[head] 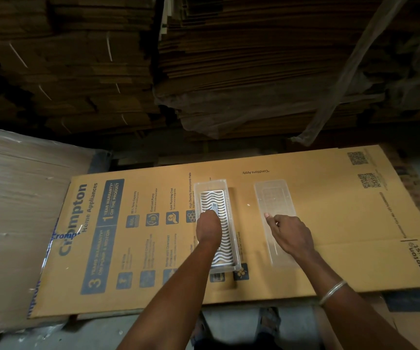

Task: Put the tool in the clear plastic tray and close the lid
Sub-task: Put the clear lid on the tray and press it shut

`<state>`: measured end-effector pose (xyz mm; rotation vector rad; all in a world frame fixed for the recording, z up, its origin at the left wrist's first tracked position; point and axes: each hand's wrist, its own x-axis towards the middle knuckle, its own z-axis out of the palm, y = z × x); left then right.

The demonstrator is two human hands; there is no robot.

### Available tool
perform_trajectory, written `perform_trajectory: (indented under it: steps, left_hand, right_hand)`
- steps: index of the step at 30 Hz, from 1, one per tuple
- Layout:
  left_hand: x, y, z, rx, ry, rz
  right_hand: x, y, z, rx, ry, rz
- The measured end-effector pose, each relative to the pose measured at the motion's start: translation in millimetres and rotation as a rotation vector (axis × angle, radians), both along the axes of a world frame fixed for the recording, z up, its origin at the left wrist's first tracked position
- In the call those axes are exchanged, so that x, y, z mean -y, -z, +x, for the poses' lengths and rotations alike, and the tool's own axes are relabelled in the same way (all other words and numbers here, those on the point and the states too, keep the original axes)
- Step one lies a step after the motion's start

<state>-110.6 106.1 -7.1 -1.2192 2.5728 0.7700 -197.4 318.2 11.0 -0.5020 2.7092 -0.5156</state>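
The left hand's grip (207, 224) pinches the tool (216, 223) inside the clear tray (223, 184) on flattened cardboard (330, 223); the right hand (290, 233), fingers loosely spread, rests on the lid (272, 195) lying just right. Set crooked, the tool may keep the lid from closing.

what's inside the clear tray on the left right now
A white wavy-patterned insert fills the clear tray. The left hand covers its middle, hiding whatever it holds.
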Motion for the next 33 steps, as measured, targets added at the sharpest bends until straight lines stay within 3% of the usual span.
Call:
perform_trajectory:
  steps: [9, 14, 18, 26, 33]
  left_hand:
    - [0.8, 2.4, 4.7, -0.026, 0.042, -0.04]
    - [2.2, -7.3, 7.7, -0.024, 0.087, -0.055]
    - [8.8, -22.4, 22.4, -0.098, 0.101, -0.051]
    - [28.9, -22.2, 76.0, -0.309, 0.022, 0.079]
    - [28.9, -6.5, 103.4, -0.442, -0.154, 0.336]
  right_hand:
    - [-2.5, 13.6, 7.6, -0.043, 0.056, 0.128]
    - [-1.8, 19.6, 19.4, 0.146, 0.188, 0.308]
    - [-4.9, 25.4, 25.6, 0.16, 0.21, 0.356]
    - [-5.9, 18.9, 27.4, 0.132, 0.248, 0.284]
    - [22.2, -5.9, 36.3, 0.169, 0.255, 0.114]
